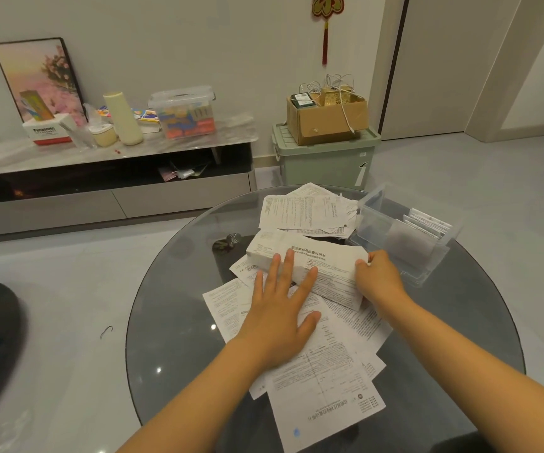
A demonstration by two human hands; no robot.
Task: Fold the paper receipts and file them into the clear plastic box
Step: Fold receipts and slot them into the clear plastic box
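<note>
pressing flat with straight, spread fingers, the left hand point(278, 308) steadied the folded receipt point(316, 269) on the glass table point(172, 289) while the right hand point(376, 276) pinched its end, mid-fold; filing into the clear plastic box point(404, 230) just beside likely required another crease.

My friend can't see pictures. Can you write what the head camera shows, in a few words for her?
Two hands fold a long paper on a round glass table: the left hand presses it flat, and the right hand pinches its end. Loose papers lie around, with a clear box of folded ones at right.
</note>
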